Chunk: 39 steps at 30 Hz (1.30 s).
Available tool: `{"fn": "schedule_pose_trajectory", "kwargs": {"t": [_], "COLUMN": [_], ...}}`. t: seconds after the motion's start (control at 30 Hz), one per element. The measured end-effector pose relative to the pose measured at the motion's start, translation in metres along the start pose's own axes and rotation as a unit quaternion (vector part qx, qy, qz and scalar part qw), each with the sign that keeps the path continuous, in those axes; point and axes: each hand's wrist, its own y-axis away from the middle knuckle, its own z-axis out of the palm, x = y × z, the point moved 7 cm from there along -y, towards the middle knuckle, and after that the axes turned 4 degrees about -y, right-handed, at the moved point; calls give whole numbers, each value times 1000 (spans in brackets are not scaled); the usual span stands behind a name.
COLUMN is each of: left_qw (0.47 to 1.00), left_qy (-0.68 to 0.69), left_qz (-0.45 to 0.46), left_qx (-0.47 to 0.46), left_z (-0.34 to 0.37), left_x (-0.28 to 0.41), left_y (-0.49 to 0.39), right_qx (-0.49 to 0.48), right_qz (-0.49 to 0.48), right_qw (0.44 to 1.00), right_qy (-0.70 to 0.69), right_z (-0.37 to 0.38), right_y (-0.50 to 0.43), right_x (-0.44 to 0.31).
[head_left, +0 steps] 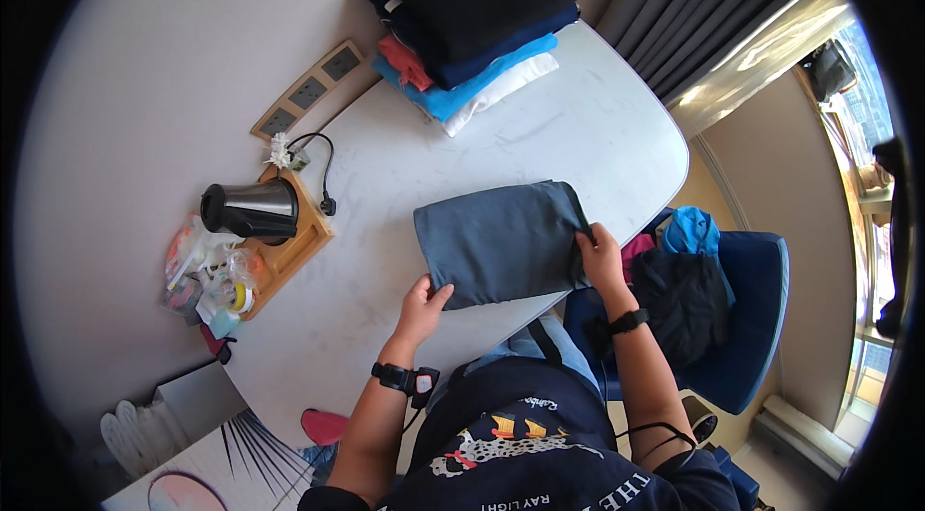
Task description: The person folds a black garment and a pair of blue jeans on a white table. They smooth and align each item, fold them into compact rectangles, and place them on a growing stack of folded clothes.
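A folded dark grey-blue cloth garment (pixel 498 244) lies at the front of the white table (pixel 376 150), close to my body. My left hand (pixel 421 309) grips its near left corner, with the thumb on top and the fingers beneath. On the right side, my right hand (pixel 600 254) pinches the garment's edge. Farther back stands a stack of folded clothes (pixel 477 5), black and navy on top, with red, bright blue and white layers below.
An electric kettle (pixel 253 211) stands on a wooden tray (pixel 307 229) at the left, beside plastic bags. Its plug (pixel 327 205) rests on the table below wall sockets (pixel 307 92). A blue chair (pixel 751 316) at the right holds loose clothes (pixel 679 294).
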Motion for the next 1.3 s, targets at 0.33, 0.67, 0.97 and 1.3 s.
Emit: {"fn": "schedule_pose_trajectory", "kwargs": {"t": [0.33,0.67,0.97,1.3], "left_qw": [840,758,747,751], "left_qy": [-377,-579,-545,-507], "left_qz": [312,301,381,365], "left_qx": [235,-26,16,-214], "left_z": [0,125,138,232], "left_x": [103,80,100,170], "left_y": [12,-30,-20,-43], "right_qx": [-15,-1,81,-12], "right_qz": [82,170,110,171], "right_qw": [988,862,939,855], "right_qy": [-129,-478,-316,-489], "right_z": [-15,6,-7,20], "right_y": [29,50,70,72], "right_x": [17,76,51,69]}}
